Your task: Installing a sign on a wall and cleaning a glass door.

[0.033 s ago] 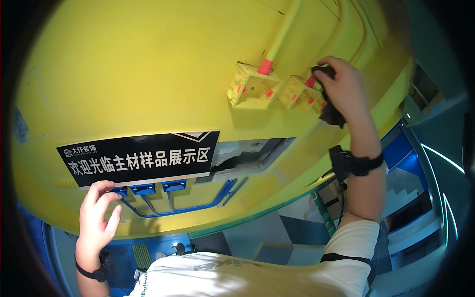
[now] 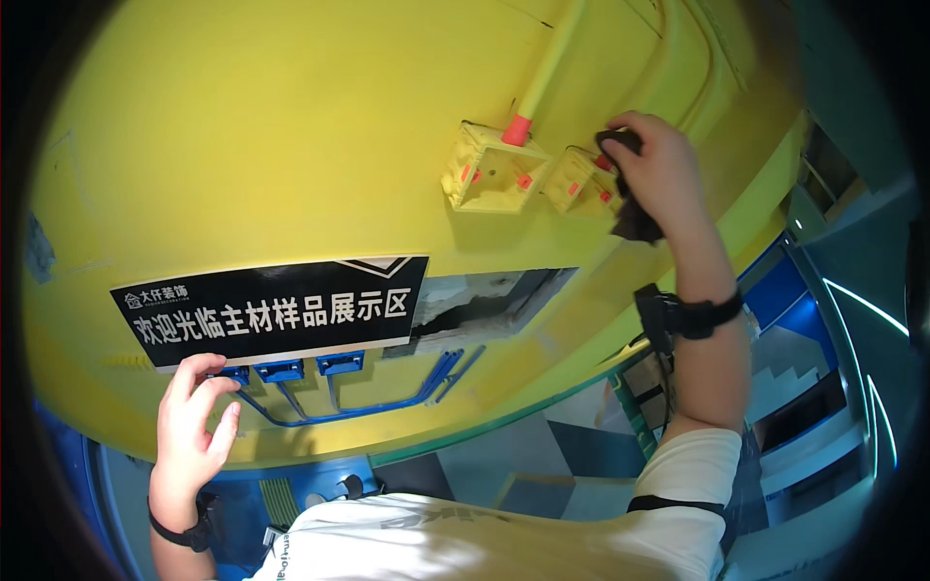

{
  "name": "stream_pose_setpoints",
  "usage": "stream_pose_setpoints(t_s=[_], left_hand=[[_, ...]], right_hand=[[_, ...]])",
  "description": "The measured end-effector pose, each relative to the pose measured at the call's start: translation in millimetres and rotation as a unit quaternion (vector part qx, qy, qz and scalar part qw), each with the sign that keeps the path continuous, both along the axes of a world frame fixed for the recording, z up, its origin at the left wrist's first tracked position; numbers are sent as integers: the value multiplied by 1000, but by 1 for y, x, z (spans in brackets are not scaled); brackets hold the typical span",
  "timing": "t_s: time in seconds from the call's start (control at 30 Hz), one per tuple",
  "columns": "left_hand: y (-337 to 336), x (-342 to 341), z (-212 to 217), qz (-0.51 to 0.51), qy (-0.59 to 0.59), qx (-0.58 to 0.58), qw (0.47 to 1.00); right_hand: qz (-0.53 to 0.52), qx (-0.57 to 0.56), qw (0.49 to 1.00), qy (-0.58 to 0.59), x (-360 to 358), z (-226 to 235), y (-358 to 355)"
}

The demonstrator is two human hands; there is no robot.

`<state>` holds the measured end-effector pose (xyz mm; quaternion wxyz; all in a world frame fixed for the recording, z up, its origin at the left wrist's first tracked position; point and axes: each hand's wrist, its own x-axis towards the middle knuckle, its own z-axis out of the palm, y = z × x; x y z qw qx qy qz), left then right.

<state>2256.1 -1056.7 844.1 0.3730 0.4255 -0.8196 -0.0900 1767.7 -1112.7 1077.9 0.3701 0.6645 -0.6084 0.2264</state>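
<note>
My right hand (image 2: 668,179) is raised to the upper right of the yellow wall (image 2: 291,145), closed around a dark cloth (image 2: 636,223) that hangs below the palm. The cloth is beside a small yellow junction box (image 2: 570,181) with red fittings and covers part of it. A larger yellow junction box (image 2: 465,160) stands out from the wall to the left, a red collar (image 2: 517,131) joining it to a yellow pipe (image 2: 550,73). My left hand (image 2: 194,426) is at the lower left, fingers bent and apart, fingertips by the lower edge of a black sign (image 2: 276,315).
Blue boxes (image 2: 282,371) and blue pipes (image 2: 368,412) run along the wall under the sign. Right of the sign, a rough grey opening (image 2: 484,310) breaks the wall. Patterned floor (image 2: 436,465) lies below, with stair-like steps (image 2: 790,392) at the right.
My right hand and the cloth have shifted slightly left, nearer the small junction box. My left hand stays where it was.
</note>
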Motion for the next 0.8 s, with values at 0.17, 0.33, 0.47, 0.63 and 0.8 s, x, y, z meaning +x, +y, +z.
stream_pose_setpoints(t_s=[0.17,0.33,0.47,0.63,0.8], left_hand=[[-3,-8,-1,-16,0,-13,1000],[1,-1,-6,-12,-10,-21,1000],[5,7,-11,-3,-4,-14,1000],[6,16,-15,5,10,-6,1000],[4,15,-13,-2,3,9,1000]], right_hand=[[-44,35,998,4,4,-24,-24],[-127,150,981,3,11,-20,-25],[-149,188,968,79,7,-1,-34],[-130,295,947,-8,-8,42,-15],[-93,138,967,-191,-82,27,13]])
